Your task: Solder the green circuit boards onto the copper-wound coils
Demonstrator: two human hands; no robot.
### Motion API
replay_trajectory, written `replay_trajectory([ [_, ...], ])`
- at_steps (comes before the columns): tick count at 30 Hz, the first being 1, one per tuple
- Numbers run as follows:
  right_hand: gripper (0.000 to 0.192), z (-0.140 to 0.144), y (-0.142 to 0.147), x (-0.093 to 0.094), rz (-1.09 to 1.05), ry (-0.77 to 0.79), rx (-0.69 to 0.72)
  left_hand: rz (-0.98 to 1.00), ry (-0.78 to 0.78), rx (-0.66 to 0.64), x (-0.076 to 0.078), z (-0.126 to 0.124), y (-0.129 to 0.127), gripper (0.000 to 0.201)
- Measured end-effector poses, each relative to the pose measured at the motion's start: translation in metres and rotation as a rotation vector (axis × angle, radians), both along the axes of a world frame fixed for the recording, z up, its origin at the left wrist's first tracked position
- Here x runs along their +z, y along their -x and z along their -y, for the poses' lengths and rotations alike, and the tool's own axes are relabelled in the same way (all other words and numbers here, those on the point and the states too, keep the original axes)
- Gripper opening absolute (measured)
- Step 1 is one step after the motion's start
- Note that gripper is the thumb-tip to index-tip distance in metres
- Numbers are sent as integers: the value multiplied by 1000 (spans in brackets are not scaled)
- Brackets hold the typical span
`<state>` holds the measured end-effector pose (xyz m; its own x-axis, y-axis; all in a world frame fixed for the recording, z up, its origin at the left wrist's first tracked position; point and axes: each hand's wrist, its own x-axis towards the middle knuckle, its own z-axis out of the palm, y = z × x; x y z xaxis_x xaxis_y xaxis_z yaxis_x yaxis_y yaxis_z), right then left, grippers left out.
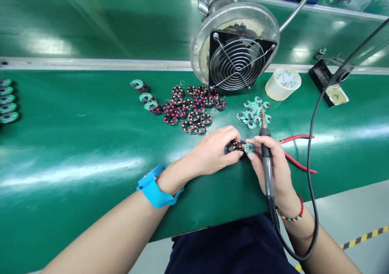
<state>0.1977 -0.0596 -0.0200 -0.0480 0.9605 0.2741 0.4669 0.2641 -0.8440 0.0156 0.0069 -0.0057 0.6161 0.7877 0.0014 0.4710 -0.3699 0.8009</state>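
My left hand (220,149), with a blue wrist strap above it, is closed on a small copper-wound motor stator (236,146). Between the thumb and fingertips of my right hand (275,162) is a round green circuit board (249,147), close beside the stator; whether the two touch I cannot tell. The same hand also carries a soldering iron (267,168), its tip pointing away over a pile of green circuit boards (253,112). Red-handled pliers (299,137) lie on the bench, partly hidden behind my right hand.
Several loose stators (193,108) stand left of a fume extractor fan (238,63). Board-topped stators (144,96) form a short row, with more at the far left (7,104). A tape roll (282,83) and soldering iron stand (330,81) sit right. The iron's cable (309,152) loops past my right arm.
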Motion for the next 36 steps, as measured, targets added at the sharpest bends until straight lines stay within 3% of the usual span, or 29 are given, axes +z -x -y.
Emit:
replay_trajectory([
  [6,44,0,-1,5,10,-160,24,207,165,122,6,4,6,20],
  [12,57,0,-5,8,100,-323,149,549,842,240,10,15,1,41],
  [17,61,0,-5,8,137,-419,193,680,1020,272,11,20,-3,32],
  [20,60,0,-2,7,158,-445,193,705,1023,272,13,23,-8,25],
  [28,52,-1,3,7,404,-351,108,629,822,228,15,29,-11,27],
  [31,58,0,4,8,387,-341,121,568,769,237,17,27,-10,25],
  [34,67,2,2,6,282,-329,119,482,610,385,25,14,5,26],
  [36,68,3,0,4,223,-312,97,389,382,574,30,0,30,23],
])
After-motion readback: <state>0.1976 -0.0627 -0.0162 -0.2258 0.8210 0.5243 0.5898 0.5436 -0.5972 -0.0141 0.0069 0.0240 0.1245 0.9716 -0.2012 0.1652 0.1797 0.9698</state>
